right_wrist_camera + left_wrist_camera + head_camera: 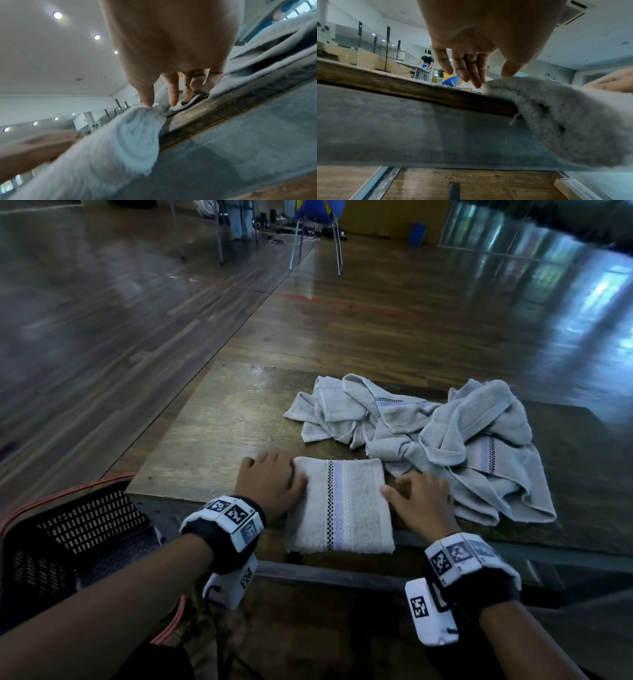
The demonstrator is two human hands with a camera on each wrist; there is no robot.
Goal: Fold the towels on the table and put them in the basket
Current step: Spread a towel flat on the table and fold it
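Folded towel (340,505) lies at the table's (212,419) near edge, long axis pointing away from the person, between left hand (270,484) and right hand (419,498) — fingers relaxed, touching its sides, gripping nothing — basket (68,529) sits left, nearer the left hand.

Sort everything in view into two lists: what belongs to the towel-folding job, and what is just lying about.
Part of the job:
- folded grey striped towel, at the table's near edge
- heap of crumpled grey towels
- black mesh plastic basket, beside the table
- left hand and right hand, one at each side of the folded towel

Just lying about:
- blue metal-legged chair
- small blue box
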